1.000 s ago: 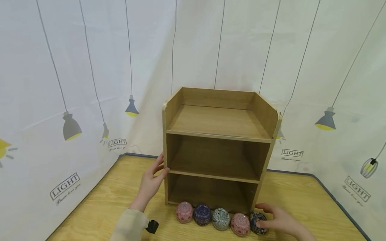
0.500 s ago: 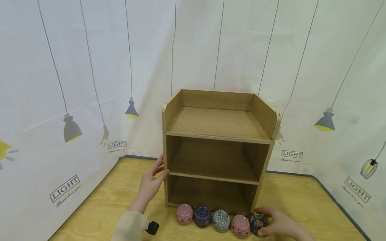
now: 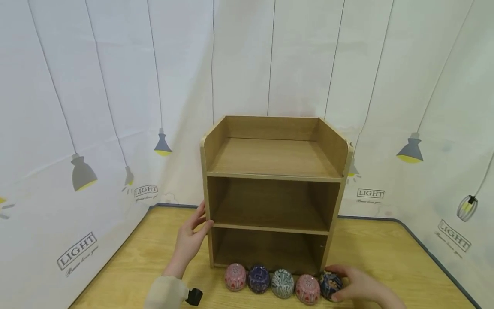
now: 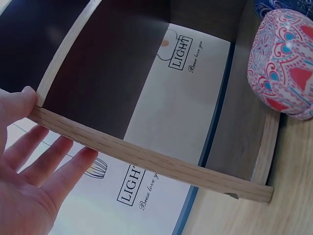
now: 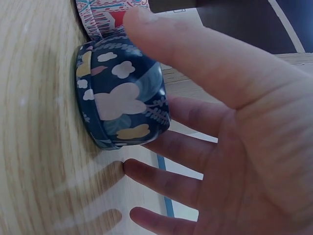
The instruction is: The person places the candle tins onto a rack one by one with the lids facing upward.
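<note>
In the head view a wooden shelf unit (image 3: 270, 227) stands upright on the table. My left hand (image 3: 189, 241) holds its left side panel, thumb at the front edge by the middle board and fingers along the outer face. Along the unit's foot runs a row of small round patterned tins: a pink tin (image 3: 235, 277), a purple tin (image 3: 259, 279), a green-white tin (image 3: 283, 283), another pink tin (image 3: 308, 289) and a dark blue tin (image 3: 330, 285). My right hand (image 3: 360, 286) holds the dark blue tin at the right end, thumb nearest me, index finger behind, other fingers spread.
Behind the table (image 3: 370, 240) hangs a pale curtain (image 3: 247, 56) printed with lamps, wrapping round both sides. Three levels of the shelf unit face me with nothing on them. A black strap piece (image 3: 194, 296) sits at my left cuff.
My right thumb has slid down the near side of the dark blue tin, uncovering more of its top. The left hand keeps its place on the shelf unit. The head view has shifted slightly.
</note>
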`<control>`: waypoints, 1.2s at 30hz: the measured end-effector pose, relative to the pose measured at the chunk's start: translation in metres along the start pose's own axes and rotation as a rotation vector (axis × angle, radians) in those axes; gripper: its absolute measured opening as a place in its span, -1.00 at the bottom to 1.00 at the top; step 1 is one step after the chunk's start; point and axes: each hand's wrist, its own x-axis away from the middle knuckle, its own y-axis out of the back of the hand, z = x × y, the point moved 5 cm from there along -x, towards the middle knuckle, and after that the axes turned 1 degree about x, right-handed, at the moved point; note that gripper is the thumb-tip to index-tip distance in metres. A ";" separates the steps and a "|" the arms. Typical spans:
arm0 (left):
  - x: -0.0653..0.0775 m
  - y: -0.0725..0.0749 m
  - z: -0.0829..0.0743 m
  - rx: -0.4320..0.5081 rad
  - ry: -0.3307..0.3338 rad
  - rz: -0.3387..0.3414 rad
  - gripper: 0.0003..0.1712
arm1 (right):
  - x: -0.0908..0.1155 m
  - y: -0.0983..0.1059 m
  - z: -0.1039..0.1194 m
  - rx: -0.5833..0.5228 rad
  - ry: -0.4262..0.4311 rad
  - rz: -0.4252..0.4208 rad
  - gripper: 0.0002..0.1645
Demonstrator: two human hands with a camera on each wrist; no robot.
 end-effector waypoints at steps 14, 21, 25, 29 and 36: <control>-0.002 0.006 0.014 -0.002 -0.026 -0.006 -0.30 | -0.005 -0.002 0.003 0.011 0.005 -0.009 -0.19; -0.001 0.002 0.012 0.029 -0.031 0.002 -0.30 | -0.004 -0.004 -0.001 0.009 0.017 -0.024 -0.19; -0.001 0.001 0.010 0.036 -0.049 -0.004 -0.31 | -0.001 -0.004 -0.001 0.006 -0.013 -0.015 -0.17; -0.002 0.000 0.009 0.033 -0.063 0.000 -0.32 | 0.000 -0.004 0.001 0.018 -0.012 -0.014 -0.18; -0.002 0.002 0.012 0.017 -0.055 -0.011 -0.31 | -0.003 -0.005 0.001 0.092 -0.007 -0.041 -0.14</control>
